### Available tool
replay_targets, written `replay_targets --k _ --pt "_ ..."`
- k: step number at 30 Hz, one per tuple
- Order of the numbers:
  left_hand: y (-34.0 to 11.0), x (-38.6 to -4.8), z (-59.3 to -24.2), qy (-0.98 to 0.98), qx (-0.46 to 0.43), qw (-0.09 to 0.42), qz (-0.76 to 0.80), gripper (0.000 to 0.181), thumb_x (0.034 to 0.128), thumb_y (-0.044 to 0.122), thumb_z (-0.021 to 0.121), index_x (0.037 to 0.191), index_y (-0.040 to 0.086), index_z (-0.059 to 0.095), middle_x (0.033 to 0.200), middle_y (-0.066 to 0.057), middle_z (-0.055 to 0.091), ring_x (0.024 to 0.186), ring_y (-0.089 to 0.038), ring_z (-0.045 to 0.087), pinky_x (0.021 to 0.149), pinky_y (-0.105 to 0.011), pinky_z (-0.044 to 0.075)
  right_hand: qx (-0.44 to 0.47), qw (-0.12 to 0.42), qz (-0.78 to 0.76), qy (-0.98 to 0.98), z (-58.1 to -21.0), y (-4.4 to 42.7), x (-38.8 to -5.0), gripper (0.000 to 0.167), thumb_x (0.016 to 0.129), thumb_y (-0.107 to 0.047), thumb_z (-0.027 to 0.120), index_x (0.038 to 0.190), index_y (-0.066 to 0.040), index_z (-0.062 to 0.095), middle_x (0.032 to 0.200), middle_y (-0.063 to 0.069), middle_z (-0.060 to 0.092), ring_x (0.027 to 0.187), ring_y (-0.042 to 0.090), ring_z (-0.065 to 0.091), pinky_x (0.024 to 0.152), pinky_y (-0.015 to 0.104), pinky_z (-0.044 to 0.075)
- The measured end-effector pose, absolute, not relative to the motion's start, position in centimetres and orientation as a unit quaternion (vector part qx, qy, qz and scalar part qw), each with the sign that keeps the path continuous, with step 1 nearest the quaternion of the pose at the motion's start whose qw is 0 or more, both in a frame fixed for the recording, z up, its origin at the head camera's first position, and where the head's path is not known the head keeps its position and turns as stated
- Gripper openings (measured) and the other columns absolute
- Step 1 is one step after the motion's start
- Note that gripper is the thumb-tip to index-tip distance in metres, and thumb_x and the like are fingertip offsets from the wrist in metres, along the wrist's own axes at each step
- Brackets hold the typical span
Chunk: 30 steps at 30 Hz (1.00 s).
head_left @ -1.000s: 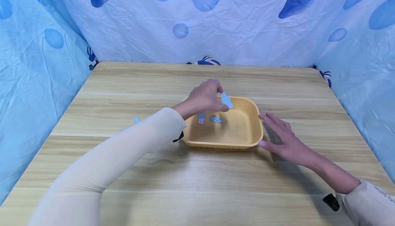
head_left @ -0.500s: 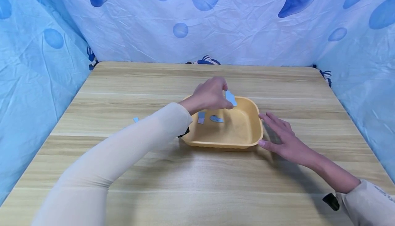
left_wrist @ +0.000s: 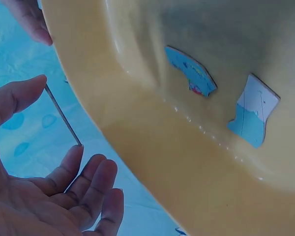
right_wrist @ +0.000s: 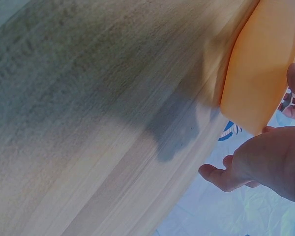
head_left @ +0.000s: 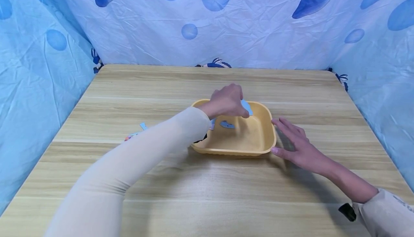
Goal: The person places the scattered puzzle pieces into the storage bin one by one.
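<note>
My left hand is over the far side of a yellow plastic basin. It pinches a light-blue puzzle piece between thumb and index finger. The left wrist view shows that puzzle piece edge-on, thin and flat, with the other fingers loosely bent. Lying on the basin floor are a blue patterned piece and a blue-and-pale-pink piece, the latter partly covered by my wrist in the head view. Thumb and fingertips of my right hand touch the basin's right rim, fingers extended and spread.
Left of the basin, loose puzzle pieces lie on the wooden table, partly hidden behind my left sleeve. A blue patterned curtain borders the table at the back and both sides.
The left hand has moved rightward over the basin with the pinched puzzle piece, lowering slightly at the end. More loose pieces show beside the left sleeve. The right hand stays put.
</note>
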<state>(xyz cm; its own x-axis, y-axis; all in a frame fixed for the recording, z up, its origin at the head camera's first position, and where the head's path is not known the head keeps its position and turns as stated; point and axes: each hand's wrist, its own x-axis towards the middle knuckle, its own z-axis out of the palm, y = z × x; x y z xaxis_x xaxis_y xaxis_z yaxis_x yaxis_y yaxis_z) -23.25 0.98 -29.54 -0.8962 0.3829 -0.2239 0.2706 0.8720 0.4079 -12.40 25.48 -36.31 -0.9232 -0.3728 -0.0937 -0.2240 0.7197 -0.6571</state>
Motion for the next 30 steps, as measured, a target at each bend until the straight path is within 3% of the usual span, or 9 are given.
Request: replay_targets --k 3,9,15,30 --pt "1.4 -23.3 -29.8 0.957 0.179 0.155 0.170 0.041 0.0723 0.040 0.077 0.078 0.015 0.045 0.085 0.002 0.043 0.074 -0.015 0.041 0.076 -0.034 0.032 -0.162 0.112 -0.339 0.920 -36.4 25.5 -12.4 0.081 0.090 -0.038 0.067 0.154 -0.030 0.019 0.160 0.013 0.005 0.140 0.045 0.003 0.095 0.074 0.015" --pt "1.9 -23.2 -30.2 0.959 0.194 0.148 0.145 0.045 0.0732 0.043 0.077 0.102 0.016 0.055 0.102 0.004 0.051 0.092 -0.015 0.050 0.085 -0.038 0.038 -0.163 0.111 -0.340 0.919 -36.3 25.5 -12.5 0.081 0.090 -0.037 0.067 0.154 -0.029 0.019 0.160 0.013 0.005 0.140 0.045 0.003 0.095 0.074 0.016" --pt "2.3 -22.8 -30.6 0.957 0.203 0.148 0.144 0.052 0.0731 0.046 0.077 0.111 0.016 0.056 0.108 0.004 0.050 0.096 -0.015 0.048 0.090 -0.040 0.039 -0.164 0.112 -0.342 0.919 -36.3 25.5 -12.4 0.081 0.090 -0.036 0.067 0.154 -0.029 0.019 0.160 0.013 0.005 0.140 0.046 0.003 0.095 0.075 0.016" --pt "2.9 -22.4 -31.4 0.955 0.202 0.153 0.151 0.047 0.0718 0.042 0.080 0.102 0.017 0.056 0.100 0.007 0.053 0.092 -0.013 0.050 0.088 -0.038 0.037 -0.158 0.114 -0.334 0.922 -36.4 25.5 -12.5 0.082 0.090 -0.039 0.066 0.155 -0.029 0.017 0.161 0.013 0.004 0.140 0.046 0.003 0.094 0.075 0.018"
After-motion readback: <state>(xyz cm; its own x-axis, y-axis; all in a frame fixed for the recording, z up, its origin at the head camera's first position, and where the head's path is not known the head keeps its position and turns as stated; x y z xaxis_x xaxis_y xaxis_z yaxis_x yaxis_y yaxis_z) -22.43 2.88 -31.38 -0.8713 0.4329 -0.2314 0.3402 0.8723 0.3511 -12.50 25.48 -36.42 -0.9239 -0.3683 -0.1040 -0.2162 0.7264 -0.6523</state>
